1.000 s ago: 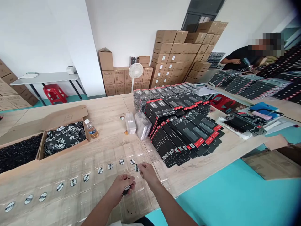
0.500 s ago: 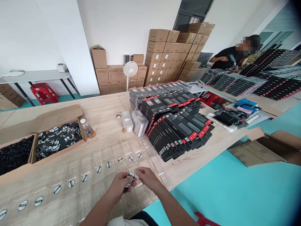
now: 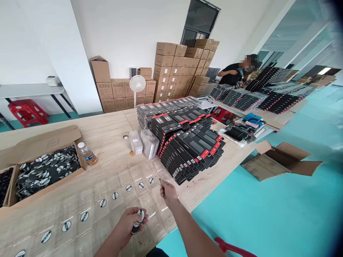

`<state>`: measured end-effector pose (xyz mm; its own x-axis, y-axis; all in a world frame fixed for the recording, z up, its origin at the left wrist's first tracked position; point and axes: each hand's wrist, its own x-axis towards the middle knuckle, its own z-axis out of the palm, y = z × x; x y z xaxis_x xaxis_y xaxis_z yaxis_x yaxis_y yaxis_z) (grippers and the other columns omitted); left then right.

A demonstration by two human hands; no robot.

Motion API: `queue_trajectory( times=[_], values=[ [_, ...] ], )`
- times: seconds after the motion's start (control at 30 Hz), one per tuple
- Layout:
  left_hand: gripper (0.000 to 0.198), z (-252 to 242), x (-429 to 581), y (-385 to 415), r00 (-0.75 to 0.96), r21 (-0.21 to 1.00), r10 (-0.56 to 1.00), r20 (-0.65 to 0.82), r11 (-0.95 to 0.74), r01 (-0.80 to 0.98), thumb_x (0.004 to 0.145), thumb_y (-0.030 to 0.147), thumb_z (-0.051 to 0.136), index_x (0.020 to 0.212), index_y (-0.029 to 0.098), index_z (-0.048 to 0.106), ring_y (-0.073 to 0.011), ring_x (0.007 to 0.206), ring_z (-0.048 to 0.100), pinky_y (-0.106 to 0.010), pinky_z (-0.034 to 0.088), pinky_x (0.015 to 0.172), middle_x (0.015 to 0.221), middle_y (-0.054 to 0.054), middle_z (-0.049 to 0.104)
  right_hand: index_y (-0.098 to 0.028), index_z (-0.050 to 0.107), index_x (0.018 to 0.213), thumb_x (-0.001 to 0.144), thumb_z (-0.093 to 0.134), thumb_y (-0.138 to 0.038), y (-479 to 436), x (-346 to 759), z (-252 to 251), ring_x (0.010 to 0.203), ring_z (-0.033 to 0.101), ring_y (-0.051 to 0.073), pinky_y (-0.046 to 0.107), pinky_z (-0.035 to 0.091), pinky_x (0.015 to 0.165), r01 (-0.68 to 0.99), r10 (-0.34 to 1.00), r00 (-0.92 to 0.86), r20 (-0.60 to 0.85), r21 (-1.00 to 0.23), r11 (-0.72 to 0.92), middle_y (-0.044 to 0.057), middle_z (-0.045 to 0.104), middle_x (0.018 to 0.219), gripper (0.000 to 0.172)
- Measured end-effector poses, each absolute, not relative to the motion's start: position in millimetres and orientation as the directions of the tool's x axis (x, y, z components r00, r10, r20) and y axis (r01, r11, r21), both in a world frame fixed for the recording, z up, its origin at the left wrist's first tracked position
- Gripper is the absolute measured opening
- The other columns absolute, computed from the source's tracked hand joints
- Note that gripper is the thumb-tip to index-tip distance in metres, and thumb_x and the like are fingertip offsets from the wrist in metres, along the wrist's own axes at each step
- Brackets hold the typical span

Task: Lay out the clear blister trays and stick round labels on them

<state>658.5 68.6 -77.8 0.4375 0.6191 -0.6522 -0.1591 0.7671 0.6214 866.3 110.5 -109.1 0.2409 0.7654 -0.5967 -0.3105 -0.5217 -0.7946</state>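
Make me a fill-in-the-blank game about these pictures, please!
The left hand holds a stack of round discs coloured black and ____.
The right hand has its fingers at the end of a row of discs on ____ plastic trays.
The plastic stool under the far white table is ____.

Missing words: white; clear; red.

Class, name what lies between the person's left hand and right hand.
Head view: clear moulded plastic sheeting lies between the left hand and right hand.
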Motion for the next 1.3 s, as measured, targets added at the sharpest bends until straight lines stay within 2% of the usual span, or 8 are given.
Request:
queue_trajectory(
  times=[0.2,0.27,0.37,0.5,0.73,0.9,1.13,1.3],
  values=[
    [0.051,-83.9,660.4,62.2,0.503,0.629,0.612,-0.611,0.761,-0.163,0.052,0.043,0.088,0.088,0.013,0.069,-0.0190,0.076,0.065,-0.026,0.044,0.059,0.085,-0.010,0.073,-0.015,0.065,0.084,0.076,0.071,-0.044,98.5,877.1,-91.7,0.046,0.046,0.005,0.017,0.019,0.039,-0.351,0.711,-0.014,-0.703,-0.663,-0.662,0.001,0.062,0.068,0.030],
    [0.052,-86.3,662.9,62.3,0.467,0.650,0.617,-0.634,0.752,-0.110,0.052,0.048,0.087,0.086,0.013,0.069,-0.0193,0.075,0.066,-0.025,0.044,0.057,0.083,-0.010,0.073,-0.016,0.068,0.091,0.076,0.070,-0.048,77.1,862.6,-86.4,0.047,0.048,0.007,0.018,0.020,0.040,-0.301,0.741,-0.117,-0.661,-0.687,-0.661,0.000,0.062,0.066,0.036],
    [0.050,-86.4,667.9,63.8,0.410,0.691,0.633,-0.657,0.722,-0.008,0.052,0.053,0.085,0.077,0.014,0.066,-0.0192,0.069,0.066,-0.024,0.041,0.051,0.077,-0.009,0.073,-0.015,0.069,0.075,0.076,0.069,-0.048,47.1,838.8,-84.4,0.045,0.042,0.006,0.021,0.021,0.044,-0.138,0.806,-0.217,-0.551,-0.800,-0.584,-0.002,0.059,0.058,0.033],
    [0.043,-81.8,677.0,61.8,0.468,0.709,0.604,-0.645,0.702,0.070,0.058,0.051,0.081,0.068,0.016,0.060,-0.0175,0.062,0.065,-0.022,0.035,0.046,0.070,-0.009,0.072,-0.016,0.062,0.059,0.073,0.068,-0.041,23.2,825.9,-92.9,0.047,0.038,0.007,0.024,0.026,0.049,-0.071,0.879,0.020,-0.477,-0.878,-0.474,-0.005,0.051,0.049,0.029],
    [0.038,-72.7,684.6,45.8,0.606,0.604,0.444,-0.661,0.793,0.078,0.058,0.026,0.079,0.092,0.012,0.069,-0.0180,0.075,0.066,-0.024,0.042,0.056,0.087,-0.012,0.073,-0.023,0.042,0.058,0.072,0.057,-0.062,5.2,895.8,-115.0,0.041,0.030,0.008,0.025,0.023,0.045,-0.119,0.750,0.348,-0.563,-0.820,-0.560,-0.008,0.037,0.044,0.044],
    [0.039,-74.6,683.3,43.4,0.645,0.626,0.426,-0.635,0.773,0.106,0.060,0.030,0.081,0.093,0.012,0.070,-0.0196,0.080,0.067,-0.023,0.042,0.056,0.091,-0.012,0.073,-0.023,0.037,0.046,0.069,0.067,-0.057,2.8,963.3,-107.7,0.041,0.028,0.008,0.027,0.022,0.045,-0.003,0.684,0.456,-0.569,-0.770,-0.639,-0.007,0.033,0.041,0.050],
    [0.035,-79.5,692.6,45.6,0.539,0.706,0.547,-0.640,0.696,0.132,0.060,0.041,0.081,0.077,0.012,0.070,-0.0196,0.074,0.066,-0.023,0.039,0.049,0.082,-0.010,0.073,-0.018,0.067,0.077,0.080,0.052,-0.059,4.0,929.9,-89.4,0.049,0.040,0.010,0.025,0.031,0.049,0.106,0.802,0.319,-0.505,-0.822,-0.560,-0.004,0.049,0.056,0.043],
    [0.034,-78.9,705.6,50.8,0.495,0.689,0.563,-0.662,0.717,0.107,0.059,0.042,0.082,0.069,0.013,0.066,-0.0169,0.063,0.063,-0.024,0.035,0.048,0.071,-0.009,0.071,-0.018,0.060,0.059,0.075,0.063,-0.038,6.3,861.8,-88.0,0.056,0.042,0.010,0.024,0.033,0.054,0.198,0.884,0.178,-0.431,-0.865,-0.462,-0.005,0.049,0.055,0.026]
  ],
)
